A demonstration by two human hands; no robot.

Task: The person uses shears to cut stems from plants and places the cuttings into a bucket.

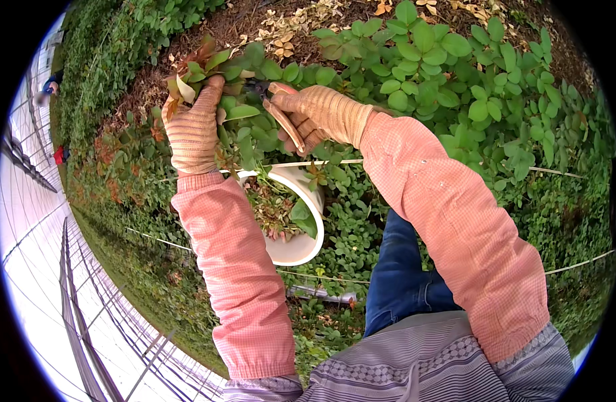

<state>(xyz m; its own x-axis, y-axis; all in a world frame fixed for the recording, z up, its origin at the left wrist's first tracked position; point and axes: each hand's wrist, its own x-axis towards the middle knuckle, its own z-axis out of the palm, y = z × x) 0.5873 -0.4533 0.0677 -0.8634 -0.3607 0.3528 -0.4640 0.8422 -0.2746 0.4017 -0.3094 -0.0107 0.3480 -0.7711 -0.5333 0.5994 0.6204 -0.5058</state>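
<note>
My left hand (195, 125), in a striped work glove, is closed around leafy shoots (202, 65) with green and reddish leaves. In my right hand (318, 113), gloved the same way, I grip pruning shears (284, 120). Their handles look spread, and the dark blades (257, 88) point left into the foliage beside my left hand; leaves partly hide the tips. Below my hands a white bucket (313, 221) sits tilted among the plants. It holds cut leafy shoots (273, 206), green and reddish, and my left sleeve covers part of its rim.
Dense green rose-like foliage (428, 65) stands to the right and far side. Pale strings (554, 172) run across the rows. Dry mulch with withered leaves (283, 45) lies beyond. A person (49, 88) is far off at left, near a greenhouse wall (31, 196).
</note>
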